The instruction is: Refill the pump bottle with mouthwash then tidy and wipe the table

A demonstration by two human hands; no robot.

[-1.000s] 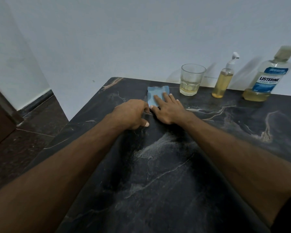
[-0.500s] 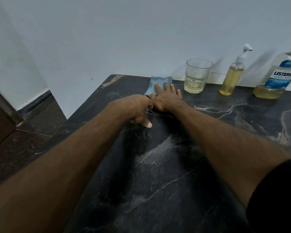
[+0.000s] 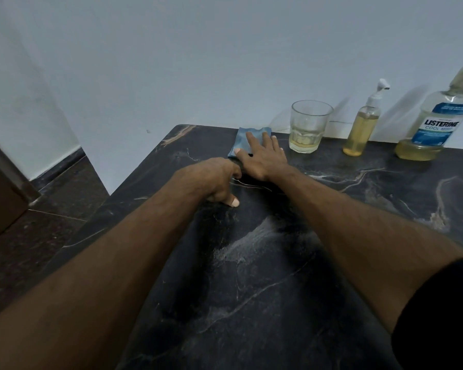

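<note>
Blue cloth (image 3: 247, 138) half hidden under flat right hand (image 3: 262, 158).

You have a dark marble-veined counter (image 3: 265, 263) set against a pale wall. Take the glass (image 3: 309, 126) at its back edge as your landmark: it holds a little yellowish liquid. Just left of the glass lies a blue cloth (image 3: 242, 138). Right of the glass stands the pump bottle (image 3: 362, 129), and farther right the mouthwash bottle (image 3: 433, 121), tilted.
</note>
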